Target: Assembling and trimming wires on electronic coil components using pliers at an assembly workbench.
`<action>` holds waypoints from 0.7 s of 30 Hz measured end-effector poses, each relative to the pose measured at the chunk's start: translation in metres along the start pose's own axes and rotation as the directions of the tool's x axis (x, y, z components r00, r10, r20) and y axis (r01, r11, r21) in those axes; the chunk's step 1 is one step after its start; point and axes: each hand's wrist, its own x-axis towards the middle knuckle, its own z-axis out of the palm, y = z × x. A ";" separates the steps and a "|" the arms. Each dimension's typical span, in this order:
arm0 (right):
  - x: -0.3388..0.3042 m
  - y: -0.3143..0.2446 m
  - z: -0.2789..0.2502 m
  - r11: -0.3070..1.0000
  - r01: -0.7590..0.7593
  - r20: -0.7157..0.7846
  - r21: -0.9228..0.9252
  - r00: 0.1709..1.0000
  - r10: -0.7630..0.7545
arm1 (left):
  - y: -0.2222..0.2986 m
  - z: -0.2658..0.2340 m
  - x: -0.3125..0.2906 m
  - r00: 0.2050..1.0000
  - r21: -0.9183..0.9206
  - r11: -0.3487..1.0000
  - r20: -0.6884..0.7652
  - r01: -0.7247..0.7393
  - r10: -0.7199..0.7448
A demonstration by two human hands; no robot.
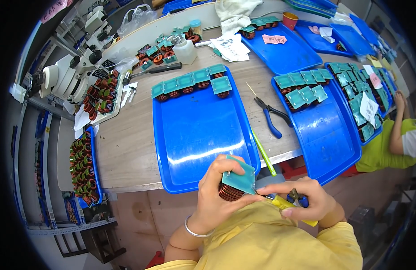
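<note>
My left hand (215, 191) is closed around a copper-wound coil (230, 191) topped by a square teal board (240, 176). The board faces up, tilted toward my right hand (314, 198). That hand grips a yellow-handled tool (282, 203) with a dark blue part beside it. The tool's thin metal tip reaches the board's lower right corner, where fingers partly cover it; its exact kind cannot be made out. Just beyond my hands lies a blue tray (194, 130) with a row of similar board-topped coils (185, 82) along its far edge.
Blue-handled pliers (272, 117) and a green stick (264, 153) lie right of the tray. Farther right, a second tray (329, 139) holds more coils. Bare coils (84, 166) fill a tray at left. A white bottle (184, 51) stands at the back. Another person's arm (398, 126) shows at far right.
</note>
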 end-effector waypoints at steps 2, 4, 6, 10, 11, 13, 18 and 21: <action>0.001 -0.003 0.001 0.994 -0.089 0.012 0.055 0.996 0.089 | 0.000 -0.001 0.000 1.000 0.006 1.000 0.010 -0.023 0.023; 0.000 -0.003 0.004 0.995 -0.100 -0.072 0.016 0.992 0.100 | 0.000 -0.001 0.003 0.999 0.062 0.997 -0.010 -0.045 0.045; 0.000 0.001 0.008 0.999 -0.040 -0.095 -0.035 0.995 0.036 | -0.001 -0.002 0.003 0.998 0.101 0.993 0.022 -0.054 0.053; 0.001 -0.004 0.001 0.998 -0.069 -0.039 0.007 0.997 0.070 | -0.003 -0.004 0.003 0.996 0.097 0.993 0.072 -0.061 0.054; 0.001 -0.006 0.000 0.998 -0.069 -0.039 0.007 0.997 0.069 | -0.003 -0.004 0.003 0.996 0.098 0.993 0.072 -0.061 0.054; 0.001 -0.008 -0.002 0.938 -0.257 0.019 0.231 0.965 0.260 | -0.003 -0.003 0.003 0.995 0.091 0.993 0.073 -0.069 0.063; -0.002 0.009 0.007 0.997 0.016 -0.091 -0.077 0.996 -0.023 | -0.003 -0.002 0.003 0.998 0.122 0.992 0.061 -0.024 0.017; -0.002 0.002 -0.005 0.999 -0.043 0.002 -0.017 0.999 0.043 | -0.005 -0.001 0.002 0.998 0.086 0.996 0.066 0.001 -0.006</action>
